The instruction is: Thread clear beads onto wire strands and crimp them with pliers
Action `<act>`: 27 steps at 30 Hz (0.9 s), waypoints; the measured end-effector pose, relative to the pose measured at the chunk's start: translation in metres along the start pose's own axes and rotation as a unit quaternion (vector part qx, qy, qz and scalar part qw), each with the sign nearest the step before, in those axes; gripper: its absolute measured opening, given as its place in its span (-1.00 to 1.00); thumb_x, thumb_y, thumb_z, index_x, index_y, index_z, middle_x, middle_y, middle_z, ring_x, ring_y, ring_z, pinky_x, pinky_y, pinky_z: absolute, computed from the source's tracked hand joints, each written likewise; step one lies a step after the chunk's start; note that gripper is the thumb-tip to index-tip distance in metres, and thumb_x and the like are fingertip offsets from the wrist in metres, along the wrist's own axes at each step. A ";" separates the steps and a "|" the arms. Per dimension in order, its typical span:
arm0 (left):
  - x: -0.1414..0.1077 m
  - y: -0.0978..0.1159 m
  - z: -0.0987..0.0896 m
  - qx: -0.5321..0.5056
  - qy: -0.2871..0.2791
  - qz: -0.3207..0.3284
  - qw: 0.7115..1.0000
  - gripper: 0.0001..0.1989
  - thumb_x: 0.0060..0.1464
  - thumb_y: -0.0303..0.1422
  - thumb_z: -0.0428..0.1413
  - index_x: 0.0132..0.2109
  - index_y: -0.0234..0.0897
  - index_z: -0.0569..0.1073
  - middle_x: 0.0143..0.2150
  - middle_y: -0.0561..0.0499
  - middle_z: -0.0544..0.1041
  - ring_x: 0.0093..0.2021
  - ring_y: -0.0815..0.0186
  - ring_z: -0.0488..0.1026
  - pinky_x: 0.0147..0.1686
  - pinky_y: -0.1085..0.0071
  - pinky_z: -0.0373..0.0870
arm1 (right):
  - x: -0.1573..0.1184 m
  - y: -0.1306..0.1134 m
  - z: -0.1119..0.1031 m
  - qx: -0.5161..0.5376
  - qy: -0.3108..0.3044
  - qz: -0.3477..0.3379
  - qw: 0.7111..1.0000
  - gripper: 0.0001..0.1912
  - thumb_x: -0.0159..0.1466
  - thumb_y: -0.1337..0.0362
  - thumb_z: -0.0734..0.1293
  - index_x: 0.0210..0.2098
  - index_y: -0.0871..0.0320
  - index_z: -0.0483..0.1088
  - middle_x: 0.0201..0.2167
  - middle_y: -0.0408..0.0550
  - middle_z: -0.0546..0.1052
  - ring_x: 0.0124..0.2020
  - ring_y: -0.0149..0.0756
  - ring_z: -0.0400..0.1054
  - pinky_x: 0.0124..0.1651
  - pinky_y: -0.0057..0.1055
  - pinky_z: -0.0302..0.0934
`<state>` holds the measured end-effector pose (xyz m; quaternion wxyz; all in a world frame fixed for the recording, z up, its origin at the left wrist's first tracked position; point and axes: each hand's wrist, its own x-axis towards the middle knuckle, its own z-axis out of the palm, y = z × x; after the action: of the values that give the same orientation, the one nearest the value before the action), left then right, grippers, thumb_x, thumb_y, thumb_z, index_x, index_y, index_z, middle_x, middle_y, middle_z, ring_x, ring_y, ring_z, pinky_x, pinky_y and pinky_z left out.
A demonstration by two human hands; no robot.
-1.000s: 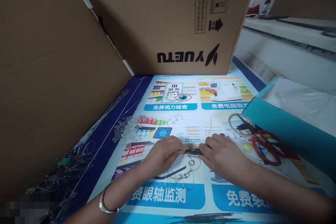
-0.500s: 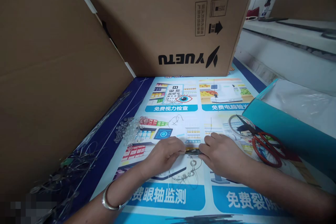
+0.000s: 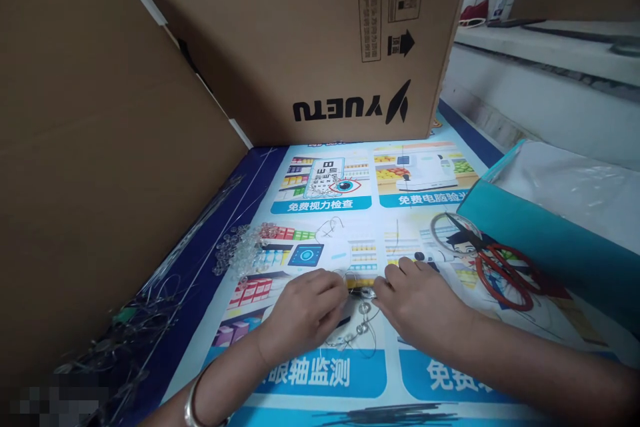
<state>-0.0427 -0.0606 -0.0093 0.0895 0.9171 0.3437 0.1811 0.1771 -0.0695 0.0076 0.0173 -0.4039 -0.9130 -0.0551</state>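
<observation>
A string of clear beads curves down between my hands, its thin wire looping over the printed sheet. My left hand is closed in a pinch on the wire, and a small loop stands out by its fingertips. Facing it, my right hand pinches the other side of the string, beside a clear bead. A small dark piece shows in the narrow gap between the hands; I cannot make out what it is. Up and left of my left hand lies a heap of loose clear beads.
Red-handled scissors lie right of my right hand, over a clear ring-shaped roll. A teal box holds clear plastic. Cardboard walls the back and left. Tangled wires lie left; dark thin strips lie in front.
My left hand has turned and its fingertips have shifted slightly left, with a wire loop now showing above them. More of the clear bead shows by my right fingertips. The view has shifted slightly.
</observation>
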 end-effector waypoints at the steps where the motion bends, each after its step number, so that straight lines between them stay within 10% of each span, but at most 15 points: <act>1: -0.002 0.001 0.001 0.010 0.008 0.009 1.000 -0.89 0.10 -0.49 -0.04 -0.29 -0.30 0.38 -0.29 -0.04 0.45 -0.30 0.29 0.36 -0.33 0.36 0.33 | 0.000 0.000 0.000 -0.006 0.002 -0.002 1.000 -0.86 0.24 0.28 0.16 -0.26 0.17 0.30 -0.37 -0.01 0.36 -0.33 -0.18 0.18 -0.37 -0.29 -0.06; 27: -0.022 0.002 -0.002 0.160 -0.016 0.142 0.977 -0.75 0.15 -0.51 -0.05 -0.03 -0.34 0.37 -0.01 -0.07 0.41 -0.06 0.18 0.34 -0.15 0.23 0.44 | -0.006 0.001 -0.001 -0.064 0.034 -0.050 0.996 -0.77 0.19 0.36 0.19 -0.15 0.24 0.28 -0.36 0.00 0.32 -0.36 -0.21 0.15 -0.36 -0.26 -0.04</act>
<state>-0.0575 -0.0773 -0.0132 -0.0797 0.9617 0.2334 0.1195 0.1816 -0.0736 0.0079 0.0199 -0.3559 -0.9254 -0.1286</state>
